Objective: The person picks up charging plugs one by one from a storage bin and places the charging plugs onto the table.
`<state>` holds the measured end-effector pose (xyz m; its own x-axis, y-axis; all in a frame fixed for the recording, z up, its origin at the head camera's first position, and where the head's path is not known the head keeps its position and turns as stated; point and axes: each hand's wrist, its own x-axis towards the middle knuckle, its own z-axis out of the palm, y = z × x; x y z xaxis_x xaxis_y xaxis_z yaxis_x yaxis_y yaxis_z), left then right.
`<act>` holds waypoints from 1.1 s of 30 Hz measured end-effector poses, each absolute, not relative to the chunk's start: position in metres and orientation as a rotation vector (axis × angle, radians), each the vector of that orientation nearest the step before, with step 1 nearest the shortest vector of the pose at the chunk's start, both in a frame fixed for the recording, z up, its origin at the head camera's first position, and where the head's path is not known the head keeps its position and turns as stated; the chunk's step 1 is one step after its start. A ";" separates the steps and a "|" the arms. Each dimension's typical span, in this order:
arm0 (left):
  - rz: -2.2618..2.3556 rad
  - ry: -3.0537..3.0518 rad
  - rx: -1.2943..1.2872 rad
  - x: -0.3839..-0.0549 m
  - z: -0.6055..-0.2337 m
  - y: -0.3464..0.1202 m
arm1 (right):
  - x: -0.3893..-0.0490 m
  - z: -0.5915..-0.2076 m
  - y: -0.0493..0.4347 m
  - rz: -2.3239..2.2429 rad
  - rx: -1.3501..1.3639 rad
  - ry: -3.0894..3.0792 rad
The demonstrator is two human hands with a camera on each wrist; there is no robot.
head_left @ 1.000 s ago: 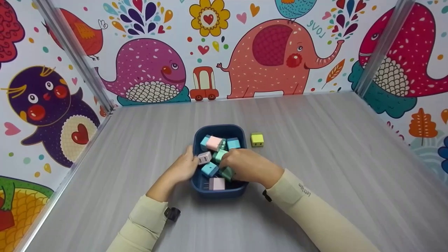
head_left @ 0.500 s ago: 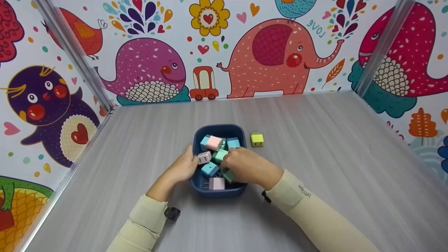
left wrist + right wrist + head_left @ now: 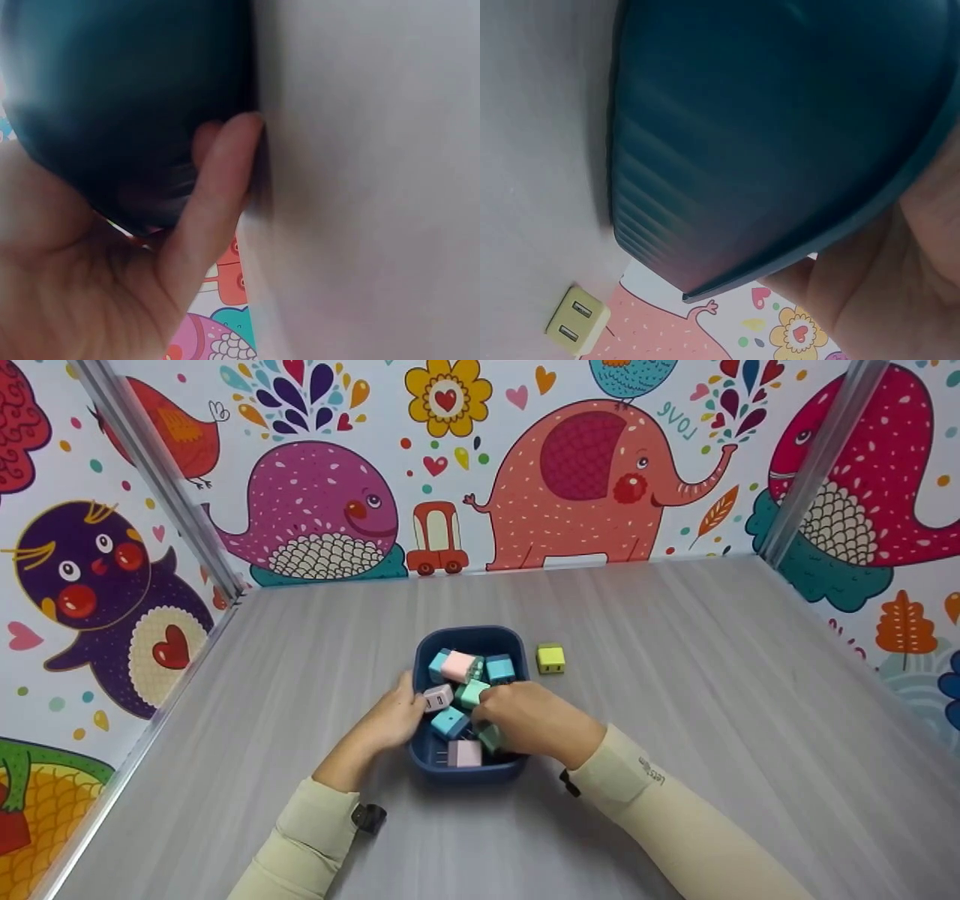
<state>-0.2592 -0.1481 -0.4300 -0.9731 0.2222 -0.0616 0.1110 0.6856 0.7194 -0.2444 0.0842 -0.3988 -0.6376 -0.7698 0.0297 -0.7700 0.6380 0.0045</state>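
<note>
A dark blue bin (image 3: 469, 777) stands on the grey table, holding several plug-in USB chargers. My left hand (image 3: 391, 715) grips the bin's left wall, and the left wrist view shows fingers (image 3: 217, 187) against its outside. Over the right rim, my right hand (image 3: 536, 720) reaches in and pinches a dark green charger (image 3: 491, 737); its fingertips are mostly hidden. Around it lie a mint charger (image 3: 473, 693), a blue charger (image 3: 450, 723), a pale pink charger (image 3: 439, 698) and a pinkish charger (image 3: 465, 754). Farther back are a pink charger (image 3: 457, 666) and another blue charger (image 3: 499, 668).
A yellow charger (image 3: 550, 659) sits alone on the table, right of the bin's far end; the right wrist view shows its two USB ports. Printed panels with cartoon animals (image 3: 585, 487) wall in the back and sides, joined by metal corner posts (image 3: 161, 472).
My right hand has shifted slightly inside the bin, and the dark green charger has moved a little toward the near right. My left hand and the yellow charger stay put.
</note>
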 end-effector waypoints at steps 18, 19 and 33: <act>1.144 2.756 0.275 -0.259 -0.431 -0.149 | -0.247 -0.398 0.085 0.084 1.366 -2.856; 1.140 2.761 0.282 -0.259 -0.431 -0.150 | -0.247 -0.398 0.085 0.094 1.374 -2.849; 1.128 2.755 0.279 -0.259 -0.429 -0.150 | -0.247 -0.389 0.089 0.133 1.362 -2.852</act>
<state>-0.2588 -0.1495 -0.4286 -0.9713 0.2276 -0.0690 0.1139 0.6997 0.7053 -0.2468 0.0888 -0.3891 -0.6292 -0.7770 0.0166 -0.7752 0.6259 -0.0851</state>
